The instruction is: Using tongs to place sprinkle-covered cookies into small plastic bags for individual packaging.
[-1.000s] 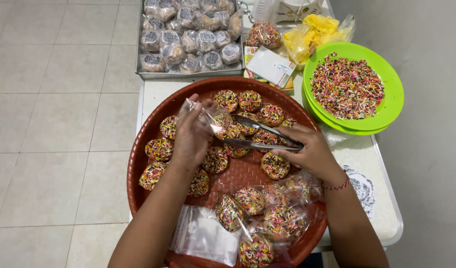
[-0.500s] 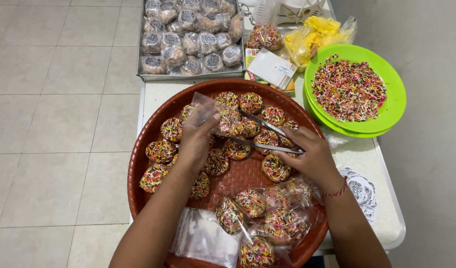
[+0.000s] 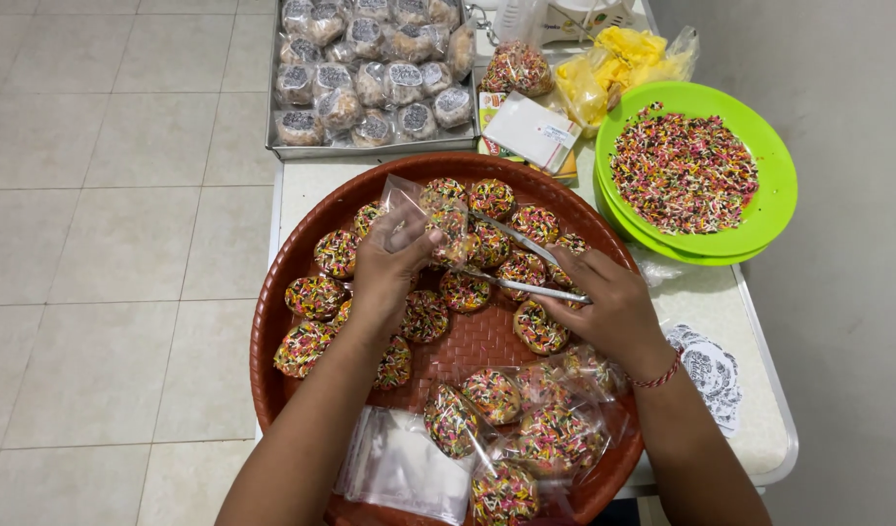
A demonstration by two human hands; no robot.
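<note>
Clear plastic bag [image 3: 419, 209] sits pinched in the left hand [image 3: 389, 273]; right hand [image 3: 604, 302] fingers grip metal tongs [image 3: 521, 268], their long axis pointing leftward into its mouth.

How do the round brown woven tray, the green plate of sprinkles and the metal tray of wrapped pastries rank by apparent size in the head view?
1. Round brown woven tray, clearly largest.
2. Metal tray of wrapped pastries and green plate of sprinkles look alike; the metal tray is cut off at the top edge, so no ranking.
</note>
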